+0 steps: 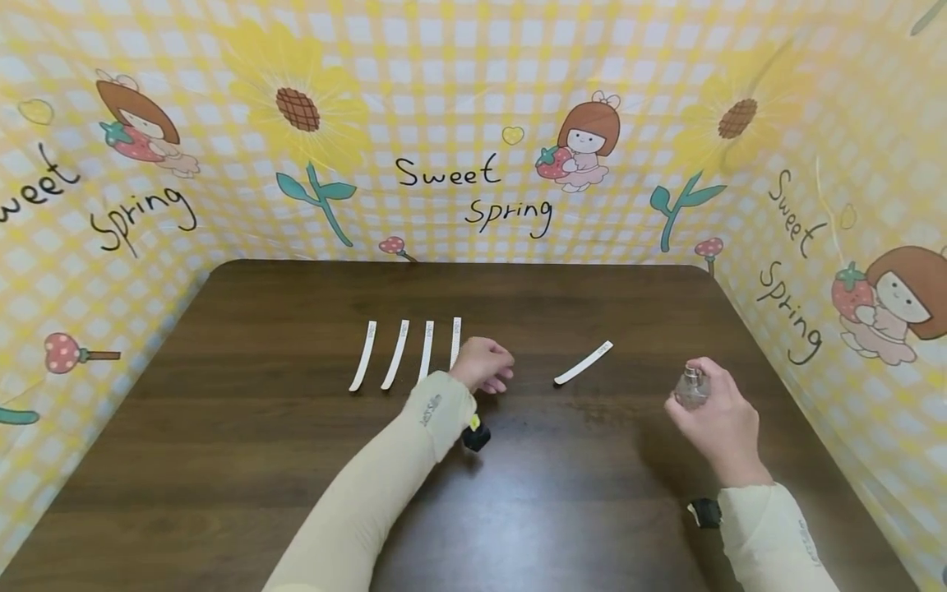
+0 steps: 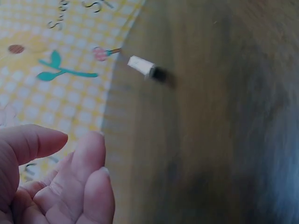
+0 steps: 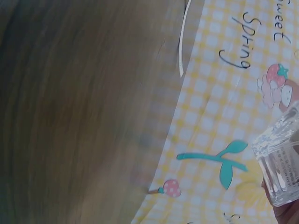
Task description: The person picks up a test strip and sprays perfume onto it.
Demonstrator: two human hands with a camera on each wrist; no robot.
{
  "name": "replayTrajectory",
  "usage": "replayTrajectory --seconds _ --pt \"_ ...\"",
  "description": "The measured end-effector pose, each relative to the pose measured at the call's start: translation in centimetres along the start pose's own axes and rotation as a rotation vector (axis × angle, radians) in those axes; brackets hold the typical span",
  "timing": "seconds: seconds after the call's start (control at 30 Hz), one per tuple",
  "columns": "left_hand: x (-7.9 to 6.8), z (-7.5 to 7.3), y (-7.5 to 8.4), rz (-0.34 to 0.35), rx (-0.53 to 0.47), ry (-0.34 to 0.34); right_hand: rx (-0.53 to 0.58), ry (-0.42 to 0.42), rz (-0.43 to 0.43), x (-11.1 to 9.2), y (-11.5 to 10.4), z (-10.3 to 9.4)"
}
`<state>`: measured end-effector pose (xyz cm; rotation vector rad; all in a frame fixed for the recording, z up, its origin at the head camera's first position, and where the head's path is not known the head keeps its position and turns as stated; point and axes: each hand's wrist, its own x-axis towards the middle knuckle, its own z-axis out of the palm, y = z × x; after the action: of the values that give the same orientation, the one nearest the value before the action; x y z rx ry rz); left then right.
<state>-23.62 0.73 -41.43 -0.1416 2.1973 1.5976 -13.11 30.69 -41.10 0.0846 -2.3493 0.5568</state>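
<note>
My right hand (image 1: 718, 423) grips a small clear glass perfume bottle (image 1: 692, 389) above the right side of the table. In the right wrist view the bottle (image 3: 280, 163) shows a printed label, and just a bit of the fingers. Its spray top points up in the head view. My left hand (image 1: 484, 364) is over the middle of the table with fingers loosely bent and nothing in them. It covers the lower end of a white paper strip (image 1: 455, 335). Between the two hands lies a separate white paper strip (image 1: 584, 363), slanted, with small print at its far end.
To the left, more white paper strips (image 1: 365, 355) lie in a row on the dark wooden table (image 1: 259, 460). A yellow checked cloth (image 1: 444, 82) with flowers and cartoon figures rises along the table's back and sides. Each sleeve has a black wrist camera (image 1: 477, 434) under it.
</note>
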Motion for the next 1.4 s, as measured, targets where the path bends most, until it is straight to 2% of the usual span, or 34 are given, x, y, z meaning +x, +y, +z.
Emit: replayTrajectory --seconds 0.13,0.23,0.47,0.73,0.9,1.07,1.3,1.4 --pt "0.6 2.0 0.2 -0.013 0.050 -0.017 -0.026 -0.022 0.045 -0.1 0.8 -0.5" --pt "1.0 3.0 0.5 -0.030 0.058 -0.026 -0.042 -0.038 0.088 -0.3 1.2 -0.7" --pt "1.8 4.3 1.1 -0.087 0.057 -0.016 -0.059 -0.065 0.167 -0.9 2.2 -1.0" --pt "2.1 6.0 1.7 -0.141 0.060 -0.017 -0.068 -0.140 0.263 -1.2 2.5 -1.3" --pt "2.4 6.8 1.4 -0.166 0.110 -0.051 -0.051 -0.118 0.250 -1.4 2.4 -1.1" --pt "2.9 7.1 1.2 -0.172 0.135 -0.048 -0.042 -0.093 0.217 -1.2 2.6 -0.7" --pt "3.3 7.5 2.0 -0.165 0.188 -0.026 -0.034 -0.071 0.224 -0.6 2.2 -0.6" --pt "3.3 7.9 2.2 -0.150 0.171 -0.015 -0.037 -0.050 0.237 -0.2 2.0 -0.7"
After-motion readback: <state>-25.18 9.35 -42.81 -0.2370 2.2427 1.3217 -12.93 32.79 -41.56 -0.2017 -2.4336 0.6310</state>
